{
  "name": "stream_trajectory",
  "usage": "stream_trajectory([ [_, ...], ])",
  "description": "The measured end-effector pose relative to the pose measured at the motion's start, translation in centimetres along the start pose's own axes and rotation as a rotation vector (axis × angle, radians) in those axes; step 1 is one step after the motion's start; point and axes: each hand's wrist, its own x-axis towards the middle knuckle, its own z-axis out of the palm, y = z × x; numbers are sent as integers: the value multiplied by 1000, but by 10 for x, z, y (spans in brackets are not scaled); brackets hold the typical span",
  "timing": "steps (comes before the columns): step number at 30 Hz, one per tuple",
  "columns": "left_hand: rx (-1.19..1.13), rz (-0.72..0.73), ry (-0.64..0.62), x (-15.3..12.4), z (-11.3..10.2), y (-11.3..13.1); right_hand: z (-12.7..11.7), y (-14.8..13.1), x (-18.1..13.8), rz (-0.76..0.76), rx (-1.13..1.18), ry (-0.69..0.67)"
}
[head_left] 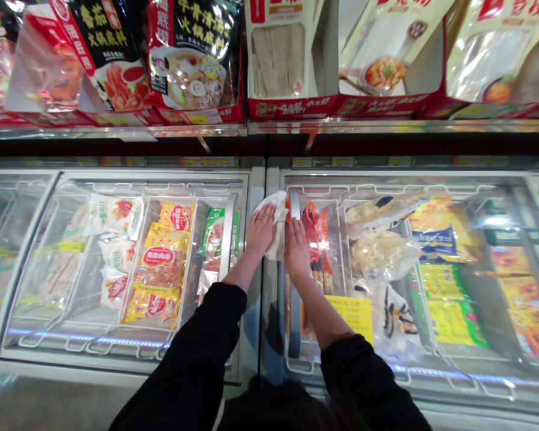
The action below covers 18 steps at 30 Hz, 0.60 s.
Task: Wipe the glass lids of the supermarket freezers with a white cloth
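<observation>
A white cloth (276,216) lies on the frame between two chest freezers. My left hand (260,228) rests flat on it, fingers stretched out and pressing down. My right hand (296,248) lies beside it, fingers forward, touching the cloth's right edge and the vertical lid handle (293,269) of the right freezer. Both black sleeves reach forward over the freezer front.
The left freezer's sliding glass lid (117,257) covers baskets of frozen packets; its handle (228,236) stands close to my left hand. The right freezer lid (431,269) covers more bagged food. A shelf (386,127) above carries boxes and sauce packets.
</observation>
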Motion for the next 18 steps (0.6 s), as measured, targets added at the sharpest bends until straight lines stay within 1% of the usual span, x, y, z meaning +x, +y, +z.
stream_trajectory([
  [2,-2,-8,9,21,-2,-3,1,0,0,-1,-11,9],
  [4,-2,-20,9,33,-3,-4,1,-1,0,2,-14,18],
  [6,7,-13,0,35,-3,-5,2,-1,0,0,-10,23],
  [8,23,39,-21,30,-5,-9,2,0,0,-4,-2,24],
  [10,33,110,-48,27,-9,-17,2,0,0,-3,9,22],
  [12,39,130,-62,29,-15,-26,2,2,0,4,19,8],
  [15,33,61,-45,42,-22,-33,1,3,0,11,25,-23],
  [18,-1,-49,5,44,-19,-26,0,2,0,21,6,-31],
])
